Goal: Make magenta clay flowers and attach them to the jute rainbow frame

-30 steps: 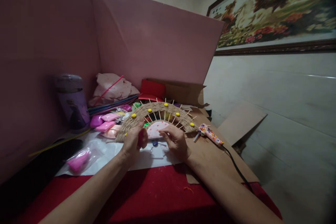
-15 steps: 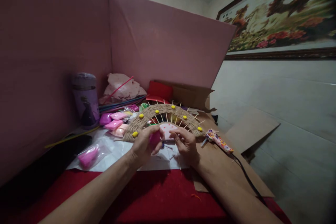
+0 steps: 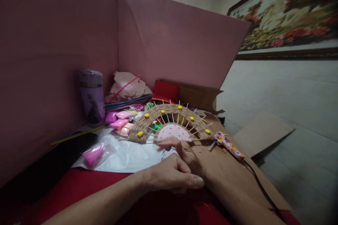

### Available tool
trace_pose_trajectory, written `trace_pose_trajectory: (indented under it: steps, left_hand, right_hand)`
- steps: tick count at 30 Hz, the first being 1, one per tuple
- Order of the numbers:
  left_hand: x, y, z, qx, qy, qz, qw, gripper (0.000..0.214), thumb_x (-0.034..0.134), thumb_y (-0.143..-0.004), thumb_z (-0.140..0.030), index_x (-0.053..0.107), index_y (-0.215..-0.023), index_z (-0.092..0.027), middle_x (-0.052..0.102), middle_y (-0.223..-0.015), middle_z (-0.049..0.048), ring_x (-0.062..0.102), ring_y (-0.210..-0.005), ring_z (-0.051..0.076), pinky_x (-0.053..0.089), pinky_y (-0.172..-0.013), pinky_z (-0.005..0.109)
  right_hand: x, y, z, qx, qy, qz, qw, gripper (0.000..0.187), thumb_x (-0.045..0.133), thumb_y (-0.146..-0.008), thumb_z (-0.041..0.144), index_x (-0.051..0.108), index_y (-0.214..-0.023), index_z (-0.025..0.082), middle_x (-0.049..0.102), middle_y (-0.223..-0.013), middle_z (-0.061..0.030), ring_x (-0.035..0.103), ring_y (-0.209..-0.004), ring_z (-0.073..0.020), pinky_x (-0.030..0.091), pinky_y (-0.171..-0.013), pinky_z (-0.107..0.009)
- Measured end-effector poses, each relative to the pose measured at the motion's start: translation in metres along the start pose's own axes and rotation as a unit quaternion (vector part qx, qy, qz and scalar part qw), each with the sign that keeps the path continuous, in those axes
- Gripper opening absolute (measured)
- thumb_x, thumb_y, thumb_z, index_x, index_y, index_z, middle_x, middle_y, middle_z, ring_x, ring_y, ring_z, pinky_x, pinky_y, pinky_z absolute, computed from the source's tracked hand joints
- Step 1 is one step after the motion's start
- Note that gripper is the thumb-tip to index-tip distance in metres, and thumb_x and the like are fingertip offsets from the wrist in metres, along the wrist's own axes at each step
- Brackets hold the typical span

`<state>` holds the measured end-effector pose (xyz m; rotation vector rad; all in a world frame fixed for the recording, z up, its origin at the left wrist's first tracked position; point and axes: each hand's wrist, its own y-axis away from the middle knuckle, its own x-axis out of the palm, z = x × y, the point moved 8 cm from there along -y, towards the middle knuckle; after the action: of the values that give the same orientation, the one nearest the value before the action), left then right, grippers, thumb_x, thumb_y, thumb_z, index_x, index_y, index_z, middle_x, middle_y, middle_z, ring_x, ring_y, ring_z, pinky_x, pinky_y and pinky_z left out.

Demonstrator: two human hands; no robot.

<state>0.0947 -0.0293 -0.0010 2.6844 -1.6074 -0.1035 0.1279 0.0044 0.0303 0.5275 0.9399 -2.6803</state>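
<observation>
Brown twine makes up the broad arch of the fan (image 3: 171, 110), which I see near the centre of the frame, with yellow dots (image 3: 163, 111) along it and thin sticks poking out of both its edges. Its inner half-circle (image 3: 174, 132) is pale with reddish spots. Just below, the right hand (image 3: 187, 153) comes in from the lower right, its visible fingers loosely stretched leftward across the half-circle's lower edge; I cannot tell whether they touch it. At lower centre, the left hand (image 3: 170, 174) crosses in front of the right one, fingers curled in and thumb stretched to the right. Each hand's palm is turned away or hidden, so I cannot tell whether either holds anything. Right of the fan, I have a flowered glue gun (image 3: 229, 146) lying on brown cardboard (image 3: 227, 174). Pink packets (image 3: 119, 123) sit just left of the arch, and a clear bag with a pink lump (image 3: 93, 156) lies on the white sheet (image 3: 124, 160) at lower left. Farther left, a purple cup (image 3: 92, 102) stands upright.
</observation>
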Motion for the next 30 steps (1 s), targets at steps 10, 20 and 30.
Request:
trace_pose_trajectory:
  steps: [10,20,30]
  left_hand:
    - [-0.034,0.001,-0.012,0.080,-0.023,-0.179,0.980,0.057,0.057,-0.071,-0.059,0.037,-0.039,-0.017,0.033,-0.037,-0.0052,0.024,-0.036,0.004,0.015,-0.040,0.024]
    - [-0.067,0.009,-0.008,0.131,-0.106,-0.357,0.919,0.032,0.059,-0.077,-0.039,0.059,-0.053,-0.017,0.044,-0.043,-0.0023,0.035,-0.043,0.010,0.021,-0.046,0.024]
    - [-0.066,0.024,-0.028,0.254,-0.159,-0.402,0.865,0.033,0.066,-0.067,-0.009,0.069,-0.096,-0.025,0.060,-0.102,0.0070,0.052,-0.083,0.020,0.038,-0.072,0.028]
  right_hand:
    - [-0.056,0.008,-0.019,0.045,0.151,-0.242,0.957,0.051,0.042,-0.088,0.047,0.053,-0.049,0.016,0.046,-0.043,0.0020,0.043,-0.043,-0.0095,0.034,-0.045,-0.023]
    - [-0.136,0.030,-0.001,-0.025,0.279,-0.476,0.834,0.049,0.042,-0.088,0.043,0.053,-0.048,0.016,0.047,-0.044,0.0012,0.044,-0.044,-0.0108,0.034,-0.049,-0.025]
    - [-0.178,0.042,-0.007,-0.007,0.237,-0.570,0.786,0.054,0.041,-0.088,0.048,0.055,-0.047,0.015,0.043,-0.039,0.0021,0.039,-0.038,-0.0094,0.029,-0.044,-0.025]
